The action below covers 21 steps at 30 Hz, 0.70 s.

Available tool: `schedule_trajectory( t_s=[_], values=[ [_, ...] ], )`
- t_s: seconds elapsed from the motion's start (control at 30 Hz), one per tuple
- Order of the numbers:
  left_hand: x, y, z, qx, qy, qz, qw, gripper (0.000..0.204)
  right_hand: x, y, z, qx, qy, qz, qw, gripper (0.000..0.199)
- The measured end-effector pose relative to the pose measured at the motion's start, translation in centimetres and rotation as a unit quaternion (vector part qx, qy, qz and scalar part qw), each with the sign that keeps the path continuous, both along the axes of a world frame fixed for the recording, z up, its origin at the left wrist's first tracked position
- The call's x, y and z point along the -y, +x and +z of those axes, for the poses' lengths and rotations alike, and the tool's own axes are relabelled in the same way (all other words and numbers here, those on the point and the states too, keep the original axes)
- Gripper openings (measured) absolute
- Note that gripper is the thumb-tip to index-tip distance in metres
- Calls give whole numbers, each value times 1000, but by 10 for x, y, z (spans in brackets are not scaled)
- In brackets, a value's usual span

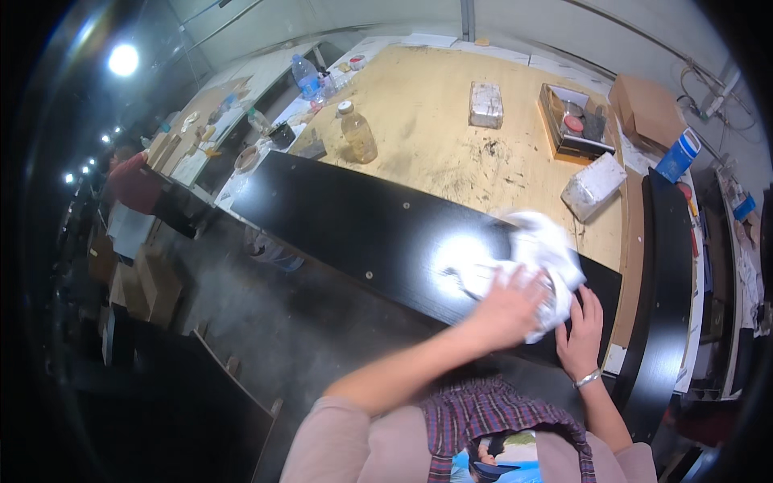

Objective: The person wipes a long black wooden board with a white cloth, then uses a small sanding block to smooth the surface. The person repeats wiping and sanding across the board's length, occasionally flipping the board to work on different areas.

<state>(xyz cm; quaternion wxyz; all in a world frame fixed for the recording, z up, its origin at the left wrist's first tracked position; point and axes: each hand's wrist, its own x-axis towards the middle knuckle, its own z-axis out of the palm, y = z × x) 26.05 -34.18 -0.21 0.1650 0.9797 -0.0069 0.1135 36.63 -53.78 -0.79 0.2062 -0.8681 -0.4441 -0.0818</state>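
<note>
The left hand (515, 304) is pressing a bunched white cloth (555, 245) onto the right part of a glossy black board (338, 205), fingers part-spread, kinda blurry; the right hand (581, 334) is resting by the near edge, can't tell if it's gripping; the blue-and-white canister (679, 155) is showing no readable lettering

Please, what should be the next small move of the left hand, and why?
Perhaps slide the left hand leftward along the black board with the white cloth: the hand is on the cloth near the board's right end, while most uncovered surface lies to its left.
</note>
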Motion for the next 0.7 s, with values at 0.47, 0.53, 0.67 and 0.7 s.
schedule_trajectory(
  t_s=[0.47, 0.53, 0.67, 0.7],
  values=[
    [-363, -163, 9, 81, -26, 538, 838, 45, -14, -9, 16, -34, -4, -47, 998, 54],
    [-295, -112, 6, -6, 173, 253, 952, 36, -10, -9, 14, -31, -2, -57, 998, 56],
    [-175, -82, 14, 62, 12, 14, 998, 58, -6, -9, 10, -46, -19, -60, 997, 59],
    [-195, -89, 12, 55, -11, 77, 995, 59, -7, -10, 10, -43, -20, -57, 997, 59]
  ],
)
